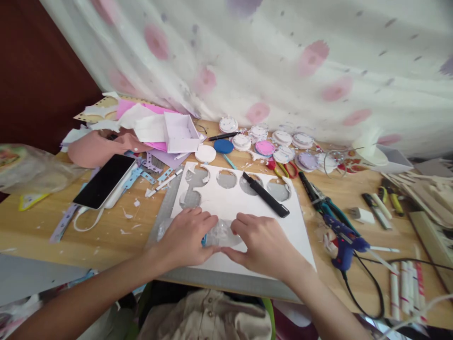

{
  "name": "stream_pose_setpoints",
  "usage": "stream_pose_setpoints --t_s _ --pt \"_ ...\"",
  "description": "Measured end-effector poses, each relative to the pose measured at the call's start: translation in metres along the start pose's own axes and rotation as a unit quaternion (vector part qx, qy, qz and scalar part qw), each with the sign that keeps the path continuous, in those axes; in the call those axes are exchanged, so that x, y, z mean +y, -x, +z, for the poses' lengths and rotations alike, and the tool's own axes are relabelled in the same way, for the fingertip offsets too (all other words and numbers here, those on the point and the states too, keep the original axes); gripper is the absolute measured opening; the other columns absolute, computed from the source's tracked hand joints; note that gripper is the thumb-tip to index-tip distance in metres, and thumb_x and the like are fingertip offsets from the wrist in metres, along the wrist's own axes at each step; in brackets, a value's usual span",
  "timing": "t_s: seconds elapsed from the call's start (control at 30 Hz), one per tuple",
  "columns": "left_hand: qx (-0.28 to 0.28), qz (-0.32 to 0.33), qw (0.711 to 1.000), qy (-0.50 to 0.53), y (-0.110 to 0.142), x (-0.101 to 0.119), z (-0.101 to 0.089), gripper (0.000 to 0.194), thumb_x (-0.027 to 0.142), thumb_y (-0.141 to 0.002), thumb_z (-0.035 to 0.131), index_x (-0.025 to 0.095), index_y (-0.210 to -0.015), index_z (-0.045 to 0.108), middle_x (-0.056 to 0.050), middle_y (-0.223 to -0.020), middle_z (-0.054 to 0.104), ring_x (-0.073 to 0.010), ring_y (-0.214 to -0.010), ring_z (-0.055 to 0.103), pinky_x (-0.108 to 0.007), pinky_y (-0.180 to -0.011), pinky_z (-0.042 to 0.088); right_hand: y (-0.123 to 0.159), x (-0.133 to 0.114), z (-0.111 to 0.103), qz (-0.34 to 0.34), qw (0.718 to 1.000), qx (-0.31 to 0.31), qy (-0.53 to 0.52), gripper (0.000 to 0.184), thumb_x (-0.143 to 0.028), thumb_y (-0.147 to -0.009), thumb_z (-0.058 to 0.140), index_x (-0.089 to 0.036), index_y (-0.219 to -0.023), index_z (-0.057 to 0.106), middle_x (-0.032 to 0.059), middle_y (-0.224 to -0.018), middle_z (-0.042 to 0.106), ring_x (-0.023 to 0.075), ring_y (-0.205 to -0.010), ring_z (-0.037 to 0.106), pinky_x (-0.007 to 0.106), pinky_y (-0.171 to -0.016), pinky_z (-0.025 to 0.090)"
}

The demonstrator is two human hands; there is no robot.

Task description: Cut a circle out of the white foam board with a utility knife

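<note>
My left hand (pixel 186 238) and my right hand (pixel 264 243) rest close together on a white foam sheet (pixel 240 203) with several round holes cut out of it. Between them they press and pinch a small crumpled piece of clear plastic (pixel 222 232); a bit of blue shows at my left fingertips. The fingers of both hands are curled on the plastic. A black utility knife (pixel 266 194) lies diagonally on the sheet just beyond my right hand. The sheet lies on a grey cutting mat (pixel 166 208).
A phone (pixel 104 181) lies left on a white power bank. Round discs (pixel 264 141), red scissors (pixel 281 167), pliers (pixel 318 198), a blue glue gun (pixel 345 245) with glue sticks (pixel 406 283), paper scraps and a small white box (pixel 180 132) crowd the wooden table. A curtain hangs behind.
</note>
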State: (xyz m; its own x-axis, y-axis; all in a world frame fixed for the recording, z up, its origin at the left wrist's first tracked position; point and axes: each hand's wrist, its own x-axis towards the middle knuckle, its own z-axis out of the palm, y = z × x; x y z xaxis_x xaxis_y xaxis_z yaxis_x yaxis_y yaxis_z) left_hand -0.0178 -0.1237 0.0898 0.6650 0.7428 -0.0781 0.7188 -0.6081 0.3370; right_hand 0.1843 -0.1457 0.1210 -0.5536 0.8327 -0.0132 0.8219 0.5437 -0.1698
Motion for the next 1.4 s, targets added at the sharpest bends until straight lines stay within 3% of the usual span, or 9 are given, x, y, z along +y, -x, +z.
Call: stream_pose_setpoints --t_s 0.07,0.23,0.43,0.53,0.77,0.97,1.17,1.3,1.4 --pt "0.0 0.0 1.0 -0.001 0.001 0.002 0.0 0.039 0.055 -0.083 0.055 0.018 -0.096 0.057 -0.006 -0.092 0.064 -0.0275 -0.09 0.055 -0.042 -0.079 0.038 0.007 -0.005 0.012 0.039 0.999 0.022 -0.01 0.04 -0.055 -0.088 0.053 -0.018 -0.076 0.059 0.0017 -0.072 0.061 0.0153 -0.059 0.057 0.029 -0.052 0.021" --pt "0.007 -0.003 1.0 -0.003 0.004 0.005 0.0 0.036 0.05 -0.083 0.057 0.018 -0.1 0.057 -0.005 -0.099 0.065 -0.0274 -0.093 0.054 -0.043 -0.08 0.038 0.014 -0.016 0.036 0.116 0.987 0.073 -0.081 0.03 -0.042 -0.087 0.059 -0.019 -0.069 0.054 -0.0022 -0.064 0.058 0.0125 -0.055 0.054 0.026 -0.051 0.02" --pt "0.013 -0.007 1.0 -0.009 0.007 0.005 0.004 0.038 0.049 -0.083 0.056 0.017 -0.103 0.057 -0.008 -0.102 0.064 -0.028 -0.092 0.053 -0.043 -0.08 0.039 0.011 -0.028 0.045 0.24 0.938 0.073 -0.238 0.031 -0.031 -0.076 0.065 -0.019 -0.058 0.043 -0.0065 -0.052 0.047 0.0083 -0.049 0.041 0.02 -0.05 0.024" --pt "0.012 -0.01 1.0 -0.012 0.008 0.006 0.005 0.037 0.046 -0.082 0.056 0.017 -0.105 0.056 -0.009 -0.104 0.063 -0.0295 -0.097 0.053 -0.045 -0.084 0.04 0.009 -0.03 0.048 0.27 0.92 0.068 -0.277 0.034 -0.031 -0.074 0.063 -0.018 -0.055 0.038 -0.0067 -0.05 0.042 0.0081 -0.049 0.037 0.019 -0.051 0.024" --pt "-0.066 -0.034 0.997 0.024 0.0 0.006 -0.003 0.04 0.039 -0.082 0.053 0.013 -0.113 0.052 -0.011 -0.103 0.063 -0.0299 -0.098 0.059 -0.043 -0.081 0.048 0.01 -0.038 0.051 0.26 0.92 0.102 -0.273 0.033 -0.025 -0.075 0.057 -0.018 -0.055 0.032 -0.0056 -0.05 0.04 0.0087 -0.049 0.035 0.019 -0.049 0.022" --pt "-0.131 0.02 0.991 0.037 -0.014 0.001 -0.013 0.043 0.039 -0.083 0.051 0.012 -0.116 0.055 -0.014 -0.11 0.062 -0.0318 -0.107 0.058 -0.045 -0.086 0.049 0.011 -0.042 0.054 0.228 0.931 0.144 -0.247 0.03 -0.024 -0.083 0.05 -0.019 -0.059 0.032 -0.0046 -0.053 0.044 0.0092 -0.049 0.038 0.02 -0.051 0.022" --pt "-0.129 0.012 0.989 0.071 -0.018 -0.005 -0.012 0.039 0.037 -0.078 0.056 0.013 -0.109 0.058 -0.012 -0.105 0.063 -0.03 -0.103 0.059 -0.042 -0.085 0.049 0.018 -0.042 0.052 0.213 0.942 0.145 -0.216 0.029 -0.03 -0.09 0.049 -0.02 -0.064 0.041 -0.0041 -0.058 0.05 0.0098 -0.051 0.044 0.022 -0.05 0.021" --pt "-0.127 0.011 0.987 0.097 -0.021 -0.008 -0.012 0.039 0.046 -0.081 0.054 0.013 -0.101 0.06 -0.011 -0.1 0.063 -0.0292 -0.099 0.06 -0.04 -0.083 0.047 0.023 -0.045 0.041 0.194 0.953 0.131 -0.19 0.025 -0.026 -0.095 0.039 -0.019 -0.074 0.051 -0.0015 -0.064 0.056 0.0107 -0.051 0.048 0.023 -0.049 0.022" --pt "-0.096 -0.014 0.988 0.122 -0.022 -0.008 -0.014 0.043 0.053 -0.08 0.055 0.013 -0.096 0.06 -0.01 -0.095 0.063 -0.0276 -0.093 0.06 -0.037 -0.079 0.045 0.023 -0.047 0.033 0.197 0.954 0.145 -0.172 0.028 -0.022 -0.095 0.036 -0.019 -0.071 0.05 0.0 -0.062 0.057 0.0114 -0.051 0.05 0.023 -0.048 0.021"
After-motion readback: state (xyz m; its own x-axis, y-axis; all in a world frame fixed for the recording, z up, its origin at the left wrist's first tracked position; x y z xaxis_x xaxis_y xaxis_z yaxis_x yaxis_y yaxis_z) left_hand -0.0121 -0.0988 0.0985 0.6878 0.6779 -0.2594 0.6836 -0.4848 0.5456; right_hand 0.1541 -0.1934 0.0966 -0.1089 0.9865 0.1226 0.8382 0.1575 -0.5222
